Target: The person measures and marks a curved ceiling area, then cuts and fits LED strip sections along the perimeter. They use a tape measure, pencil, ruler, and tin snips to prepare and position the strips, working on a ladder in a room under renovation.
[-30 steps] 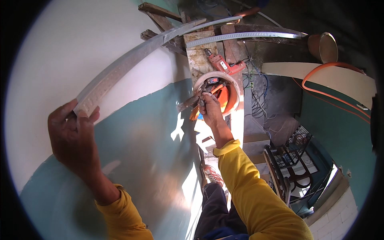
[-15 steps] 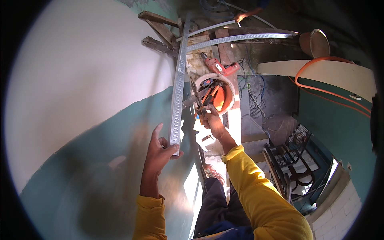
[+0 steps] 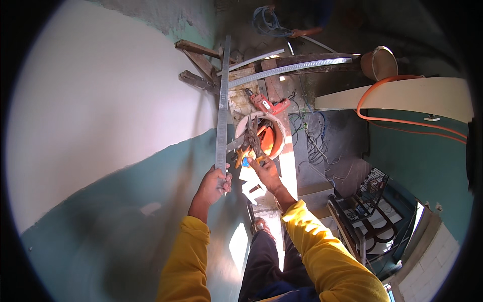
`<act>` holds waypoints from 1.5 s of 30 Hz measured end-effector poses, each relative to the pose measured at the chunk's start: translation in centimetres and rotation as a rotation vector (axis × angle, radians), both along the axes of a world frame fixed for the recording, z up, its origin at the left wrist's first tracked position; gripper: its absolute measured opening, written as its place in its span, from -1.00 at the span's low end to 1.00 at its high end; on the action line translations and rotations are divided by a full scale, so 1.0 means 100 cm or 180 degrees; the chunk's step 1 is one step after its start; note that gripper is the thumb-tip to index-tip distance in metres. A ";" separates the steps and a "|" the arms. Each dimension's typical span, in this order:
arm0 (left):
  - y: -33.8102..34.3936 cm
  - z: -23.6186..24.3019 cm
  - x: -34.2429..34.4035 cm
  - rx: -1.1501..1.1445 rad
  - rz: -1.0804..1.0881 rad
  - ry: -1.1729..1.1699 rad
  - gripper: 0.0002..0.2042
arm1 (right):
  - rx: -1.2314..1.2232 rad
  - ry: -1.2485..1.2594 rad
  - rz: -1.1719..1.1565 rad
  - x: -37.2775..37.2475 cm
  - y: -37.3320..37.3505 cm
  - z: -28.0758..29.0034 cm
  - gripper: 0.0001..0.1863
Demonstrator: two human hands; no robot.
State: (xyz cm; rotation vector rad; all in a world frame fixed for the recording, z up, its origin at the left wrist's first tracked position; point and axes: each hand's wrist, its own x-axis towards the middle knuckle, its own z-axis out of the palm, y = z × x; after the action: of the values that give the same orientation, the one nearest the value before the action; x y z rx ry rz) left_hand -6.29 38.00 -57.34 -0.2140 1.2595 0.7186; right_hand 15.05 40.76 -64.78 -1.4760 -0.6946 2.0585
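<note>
My left hand [image 3: 214, 185]: curled round the metal channel's [image 3: 223, 110] near end.
My right hand [image 3: 267, 174]: closed on the handles of the plier-like tool [image 3: 253, 137], over the bucket [image 3: 280, 131].
Metal channel: stretches away, left of the bucket.
Red drill [image 3: 260, 102]: pale label, writing too small to read.

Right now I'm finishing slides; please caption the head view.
Left hand gripping a metal strip, right hand holding a plier-like tool, by a bucket and red drill.

long grey metal strip [image 3: 223, 108]: dull, textured. red plastic drill [image 3: 265, 104]: smooth. brown wooden beam [image 3: 197, 48]: rough, weathered.
</note>
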 end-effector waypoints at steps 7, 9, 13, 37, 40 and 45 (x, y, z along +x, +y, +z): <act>-0.037 0.049 0.041 0.0408 0.0172 -0.0229 -0.80 | 0.1536 0.0092 0.0306 0.075 -0.074 0.057 -0.57; -0.065 0.070 0.053 0.0442 0.0227 -0.0285 -0.81 | 0.0625 0.0826 0.0246 0.095 -0.088 0.096 -0.54; -0.131 0.122 0.089 0.0428 0.0347 -0.0398 -0.79 | 0.0123 0.0428 0.0470 0.122 -0.121 0.176 -0.48; -0.356 0.210 0.111 0.0205 0.0054 -0.1089 -0.71 | 0.0298 0.0156 0.0071 0.185 -0.448 0.396 -0.63; -0.352 0.178 0.105 0.0255 -0.0176 -0.0811 -0.66 | 0.1324 -0.0420 0.0262 0.175 -0.451 0.431 -0.70; -0.334 0.164 0.109 0.0408 -0.0329 -0.0407 -0.70 | 0.1339 -0.1048 0.0121 0.193 -0.507 0.405 -0.26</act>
State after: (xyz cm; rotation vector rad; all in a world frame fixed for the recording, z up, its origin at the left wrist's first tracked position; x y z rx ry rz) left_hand 4.62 4.55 -40.98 -0.0876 1.0909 0.6834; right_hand 34.39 -9.97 -24.24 -1.5627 -1.2084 1.5751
